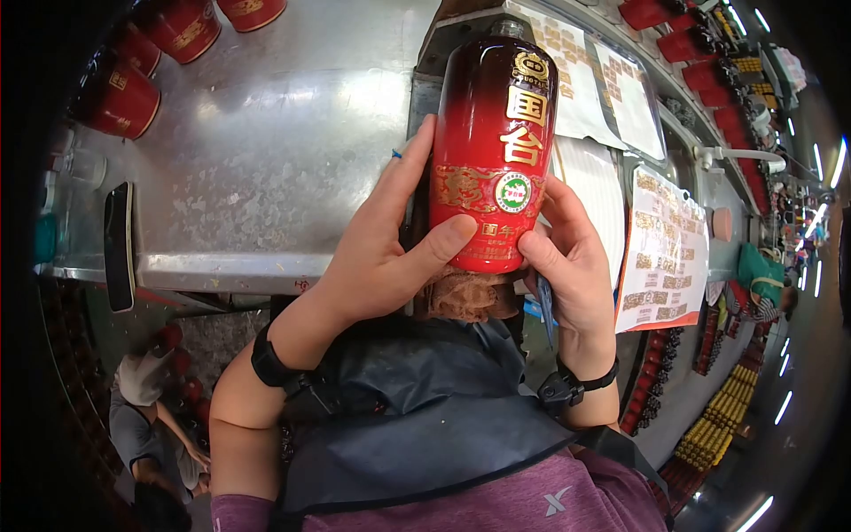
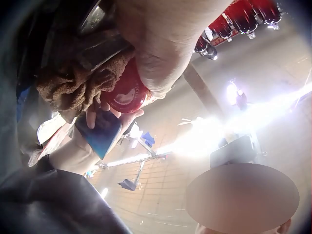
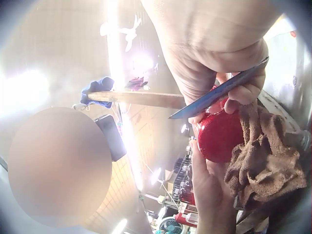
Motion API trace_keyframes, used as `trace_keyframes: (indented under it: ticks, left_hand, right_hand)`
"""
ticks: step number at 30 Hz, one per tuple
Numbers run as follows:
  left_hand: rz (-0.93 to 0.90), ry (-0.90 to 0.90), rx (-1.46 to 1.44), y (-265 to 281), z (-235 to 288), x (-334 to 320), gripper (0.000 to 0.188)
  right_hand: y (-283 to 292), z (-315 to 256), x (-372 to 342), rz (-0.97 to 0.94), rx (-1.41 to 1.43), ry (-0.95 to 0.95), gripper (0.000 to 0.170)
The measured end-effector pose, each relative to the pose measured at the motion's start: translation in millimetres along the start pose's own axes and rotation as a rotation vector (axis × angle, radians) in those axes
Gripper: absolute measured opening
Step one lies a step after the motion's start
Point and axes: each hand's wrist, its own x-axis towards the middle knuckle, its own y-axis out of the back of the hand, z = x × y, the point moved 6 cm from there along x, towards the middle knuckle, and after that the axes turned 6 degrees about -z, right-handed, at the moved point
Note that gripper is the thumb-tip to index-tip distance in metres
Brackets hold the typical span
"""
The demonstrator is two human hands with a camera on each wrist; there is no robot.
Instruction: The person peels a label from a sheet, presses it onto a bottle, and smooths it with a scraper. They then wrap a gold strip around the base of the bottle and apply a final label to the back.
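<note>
Red bottle (image 1: pixel 483 115), one, centre, neck end far; left hand (image 1: pixel 381 244) and right hand (image 1: pixel 572 257) grip its lower sides, fingers closed round it, the right also holding a blue blade (image 3: pixel 219 92). Advisable: even pressure, blade edge off the glaze. Brown cloth (image 1: pixel 465 299), near. Metal tabletop (image 1: pixel 266 195), left, scuffed; phone (image 1: pixel 120 244), far left. Gold-printed sheets (image 1: pixel 660 248), right. Strip lights (image 1: pixel 838 164), far right.

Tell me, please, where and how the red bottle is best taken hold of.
I'd grip the red bottle round its upper body, below the shoulder, coming from the far side: its neck points that way, the left hand and right hand hold the lower part, and the broad, rounded body likely offers better purchase than the narrow neck.
</note>
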Motion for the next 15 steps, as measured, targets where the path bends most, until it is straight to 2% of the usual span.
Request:
trace_keyframes:
  ticks: [15]
  left_hand:
    - [0.030, 0.010, 0.014, 1.0, -2.1, -0.6, 0.080]
  right_hand:
    - [0.6, 1.6, -0.1, -0.014, 0.022, 0.010, 0.071]
